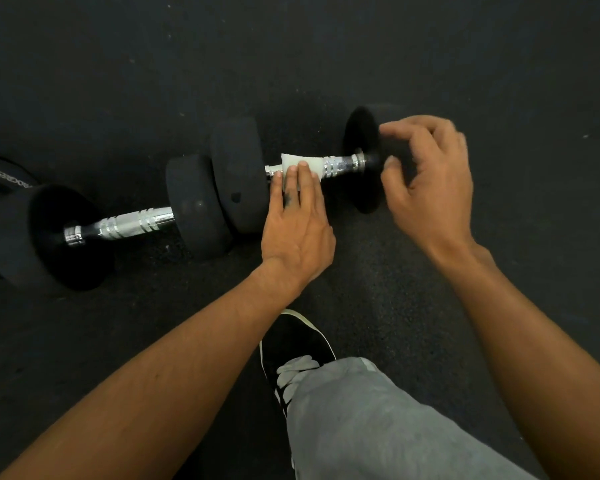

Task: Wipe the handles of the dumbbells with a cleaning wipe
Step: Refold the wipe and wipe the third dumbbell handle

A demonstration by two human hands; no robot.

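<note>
Two black dumbbells with chrome handles lie on the dark floor. The right dumbbell (238, 171) has a white cleaning wipe (300, 161) draped over the left part of its handle (342, 165). My left hand (297, 220) lies flat with its fingers pressing the wipe against that handle. My right hand (430, 178) hovers beside the dumbbell's right weight (361, 133), fingers curled and apart, holding nothing. The left dumbbell (191, 206) lies next to it with its handle (132, 223) bare.
A black weight plate with white lettering (7, 176) lies at the left edge behind the left dumbbell. My black shoe with white laces (295, 344) and grey trouser leg (378, 427) are just in front of the dumbbells.
</note>
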